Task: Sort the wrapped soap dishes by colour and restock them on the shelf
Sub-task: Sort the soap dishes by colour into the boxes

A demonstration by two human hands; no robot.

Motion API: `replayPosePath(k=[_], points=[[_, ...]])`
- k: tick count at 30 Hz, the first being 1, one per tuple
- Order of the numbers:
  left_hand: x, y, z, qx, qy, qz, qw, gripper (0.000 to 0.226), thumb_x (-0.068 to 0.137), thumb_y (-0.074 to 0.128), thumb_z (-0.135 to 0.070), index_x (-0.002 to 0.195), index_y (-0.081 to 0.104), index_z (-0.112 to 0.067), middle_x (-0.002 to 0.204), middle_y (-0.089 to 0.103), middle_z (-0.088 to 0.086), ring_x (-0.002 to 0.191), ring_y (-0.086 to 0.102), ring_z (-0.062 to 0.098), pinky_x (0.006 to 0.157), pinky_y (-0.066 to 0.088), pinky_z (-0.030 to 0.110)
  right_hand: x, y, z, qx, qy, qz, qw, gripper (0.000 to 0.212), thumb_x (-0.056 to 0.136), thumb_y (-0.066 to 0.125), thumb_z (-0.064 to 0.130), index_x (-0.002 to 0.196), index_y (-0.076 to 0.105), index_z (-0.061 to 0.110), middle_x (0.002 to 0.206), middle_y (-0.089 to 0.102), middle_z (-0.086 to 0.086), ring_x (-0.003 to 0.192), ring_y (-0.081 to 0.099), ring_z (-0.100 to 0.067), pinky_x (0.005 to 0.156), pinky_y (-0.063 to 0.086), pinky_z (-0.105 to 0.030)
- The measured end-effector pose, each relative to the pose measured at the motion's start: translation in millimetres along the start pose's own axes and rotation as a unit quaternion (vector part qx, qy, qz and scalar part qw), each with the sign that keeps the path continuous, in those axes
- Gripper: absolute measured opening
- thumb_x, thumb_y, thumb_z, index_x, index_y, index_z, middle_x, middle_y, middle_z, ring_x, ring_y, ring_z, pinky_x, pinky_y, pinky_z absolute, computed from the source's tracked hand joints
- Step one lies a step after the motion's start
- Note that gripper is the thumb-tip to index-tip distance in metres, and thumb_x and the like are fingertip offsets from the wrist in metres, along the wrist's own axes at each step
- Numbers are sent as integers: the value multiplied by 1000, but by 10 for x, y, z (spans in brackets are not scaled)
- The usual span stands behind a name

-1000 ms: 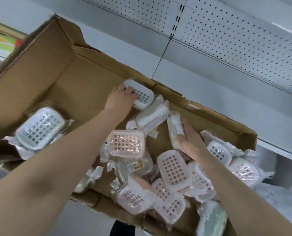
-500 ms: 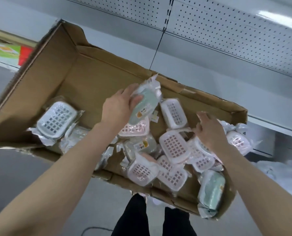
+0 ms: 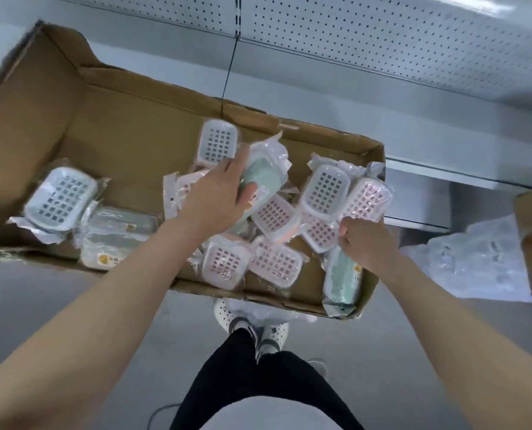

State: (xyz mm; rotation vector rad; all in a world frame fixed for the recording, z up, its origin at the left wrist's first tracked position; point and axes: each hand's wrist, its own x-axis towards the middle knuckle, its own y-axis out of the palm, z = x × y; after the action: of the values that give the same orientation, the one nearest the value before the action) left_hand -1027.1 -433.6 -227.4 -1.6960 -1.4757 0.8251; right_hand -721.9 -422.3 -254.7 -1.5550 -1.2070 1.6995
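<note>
The left hand (image 3: 215,197) is curled round a green soap dish (image 3: 260,181), its grip clamped on the glossy wrap above the heap in the cardboard box (image 3: 118,125). The right hand (image 3: 365,243) is curled at the wrap of a pink soap dish (image 3: 367,198) by the box's right wall; whether that grip is closed on the wrap cannot be told. The plastic is loose and slick, so the green dish could be lost from the hold and dropped among the pink ones. Colours are dulled by the wrap, so a pale dish could be misjudged. A second green dish (image 3: 340,280) lies against the sagging near corner and could be tipped out if the box is jostled. No dish is seen on the shelf (image 3: 420,173).
</note>
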Motion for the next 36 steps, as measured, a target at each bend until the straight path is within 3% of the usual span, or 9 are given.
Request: replayPosePath(k=[3, 6, 9, 12, 15, 18, 22, 27, 36], points=[[-135, 81, -197, -12, -22, 3, 1000, 55, 102, 38, -35, 151, 24, -15, 130, 56, 17, 106, 59, 35, 85, 48, 44, -156, 358, -33, -33, 16, 49, 998, 48, 95, 50, 47, 134, 46, 19, 124, 63, -4, 115, 59, -24, 99, 45, -38], [-320, 183, -260, 18, -75, 34, 996, 55, 101, 42, -42, 147, 31, -16, 128, 58, 16, 109, 58, 35, 88, 44, 41, -204, 682, -81, 24, 60, 96, 993, 78, 91, 50, 60, 149, 23, 16, 146, 45, -11, 130, 45, -31, 105, 39, -40], [-495, 285, -182, 32, -121, 61, 990, 66, 91, 53, -55, 143, 35, -19, 128, 54, 13, 106, 58, 35, 85, 46, 42, -165, 817, -10, 88, 78, 108, 987, 75, 91, 48, 60, 147, 24, 16, 146, 38, -17, 125, 47, -36, 100, 44, -44], [-606, 365, -78, 106, -133, 19, 985, 62, 94, 52, -50, 144, 39, -16, 130, 53, 17, 110, 53, 42, 87, 47, 50, -211, 820, 188, 142, 38, 62, 987, 67, 89, 62, 48, 139, 31, 15, 138, 37, -19, 113, 55, -35, 84, 51, -39], [-629, 412, -50, 174, -151, 16, 973, 55, 98, 47, -40, 146, 36, -14, 139, 46, 18, 118, 47, 42, 90, 45, 54, -266, 814, 311, 189, 32, 5, 981, 82, 81, 74, 43, 143, 26, 18, 143, 31, -19, 126, 43, -37, 98, 44, -42], [-660, 507, -27, 193, -151, 80, 966, 71, 90, 48, -61, 145, 35, -19, 139, 45, 16, 120, 46, 41, 97, 42, 53, -273, 886, 325, 224, 83, 45, 970, 93, 82, 71, 51, 149, 19, 13, 146, 37, -17, 132, 39, -36, 110, 35, -45], [-676, 585, 60, 205, -174, 100, 958, 79, 82, 48, -73, 147, 27, -33, 146, 36, 18, 130, 35, 45, 107, 32, 56, -298, 988, 325, 277, 128, 93, 948, 92, 86, 66, 50, 151, 9, 18, 137, 49, -16, 120, 55, -37, 98, 47, -43], [-678, 517, 120, 136, -189, 116, 966, 59, 90, 46, -59, 141, 25, -40, 133, 44, 17, 119, 43, 45, 100, 37, 59, -391, 871, 361, 326, 171, 2, 930, 97, 78, 72, 52, 148, 16, 15, 135, 42, -16, 118, 53, -37, 90, 47, -41], [-758, 87, -361, 129, -81, 26, 988, 67, 80, 68, -47, 139, 42, -31, 132, 46, 15, 117, 46, 40, 92, 45, 51, -888, 114, 278, 326, 161, -135, 922, 98, 80, 67, 60, 150, 16, 15, 140, 43, -7, 122, 51, -30, 97, 49, -42]])
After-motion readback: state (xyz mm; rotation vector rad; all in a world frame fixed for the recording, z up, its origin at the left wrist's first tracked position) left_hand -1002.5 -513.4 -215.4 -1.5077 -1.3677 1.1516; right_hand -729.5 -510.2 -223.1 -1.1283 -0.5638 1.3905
